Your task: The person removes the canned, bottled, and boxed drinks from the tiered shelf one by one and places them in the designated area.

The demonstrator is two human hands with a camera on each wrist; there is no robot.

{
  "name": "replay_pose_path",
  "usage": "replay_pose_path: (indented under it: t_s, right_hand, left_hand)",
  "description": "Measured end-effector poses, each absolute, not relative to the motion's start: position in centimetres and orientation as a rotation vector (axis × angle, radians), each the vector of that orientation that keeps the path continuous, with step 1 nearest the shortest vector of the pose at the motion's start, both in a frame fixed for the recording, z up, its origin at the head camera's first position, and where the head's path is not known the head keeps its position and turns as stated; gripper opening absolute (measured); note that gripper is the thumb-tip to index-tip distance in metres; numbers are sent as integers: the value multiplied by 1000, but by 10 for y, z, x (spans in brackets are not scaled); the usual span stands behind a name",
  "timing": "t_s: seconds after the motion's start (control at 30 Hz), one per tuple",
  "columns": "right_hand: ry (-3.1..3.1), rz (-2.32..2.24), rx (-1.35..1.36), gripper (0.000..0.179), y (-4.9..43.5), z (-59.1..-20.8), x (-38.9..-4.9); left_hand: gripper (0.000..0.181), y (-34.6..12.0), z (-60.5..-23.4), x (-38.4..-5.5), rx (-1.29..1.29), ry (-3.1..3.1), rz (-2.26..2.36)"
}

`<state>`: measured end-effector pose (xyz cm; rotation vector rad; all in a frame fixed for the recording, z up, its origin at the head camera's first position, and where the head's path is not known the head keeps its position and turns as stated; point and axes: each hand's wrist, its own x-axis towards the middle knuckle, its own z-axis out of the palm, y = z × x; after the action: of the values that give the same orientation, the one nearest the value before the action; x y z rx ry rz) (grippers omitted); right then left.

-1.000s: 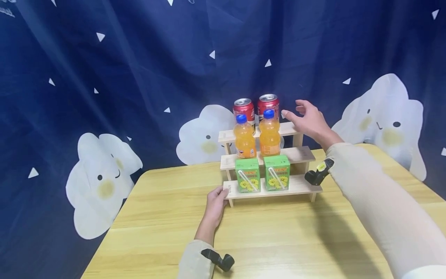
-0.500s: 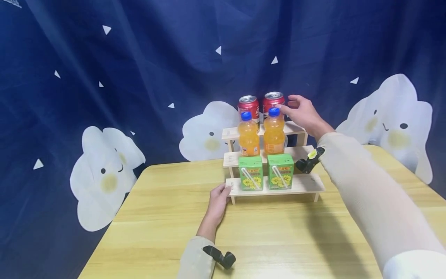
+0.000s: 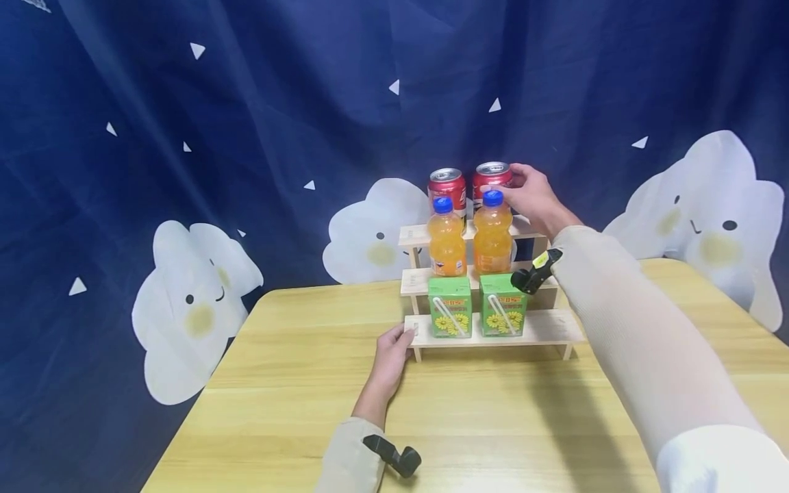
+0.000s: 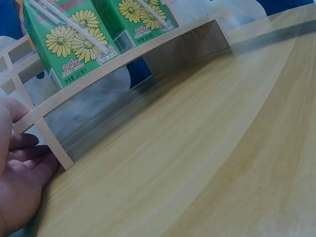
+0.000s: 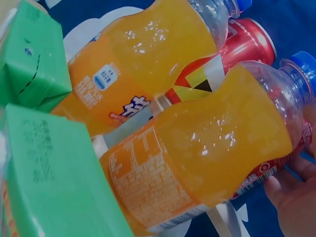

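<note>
Compared with a second ago, the right hand (image 3: pixel 535 198) sits further left, its thumb and fingers now at the right can (image 3: pixel 493 177) instead of beside it. This red can stands upright on the far, top shelf of the wooden stand (image 3: pixel 551 325), to the right of the left can (image 3: pixel 447 183) and just beyond the right bottle (image 3: pixel 492 236). It looks sealed, so it is likely full and fairly heavy for its size; its metal wall should be stiff but smooth, a little slippery and easily dented. Its sides, below the rim, seem the best place to hold, though the bottle crowds the near side.

The right thumb lies across the can's near face, with the fingers curled at its right side, parted by about the can's width; how firmly they press, I cannot tell. On the near left, the left hand (image 3: pixel 392 352) pinches the end of the stand's lowest shelf, thumb above and fingers below. The stand looks rigid but light.
</note>
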<state>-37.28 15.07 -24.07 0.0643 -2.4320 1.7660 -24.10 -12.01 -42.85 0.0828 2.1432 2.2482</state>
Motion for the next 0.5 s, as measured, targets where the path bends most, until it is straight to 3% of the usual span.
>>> replay_pose_path:
  t_s: [0.23, 0.5]
  right_hand:
    - [-2447, 1785, 77, 78, 148, -241, -375]
    - [-2463, 1706, 71, 65, 148, -242, -373]
  left_hand:
    - [40, -120, -430, -242, 91, 2113, 2266]
    - [38, -121, -430, -243, 93, 2113, 2257]
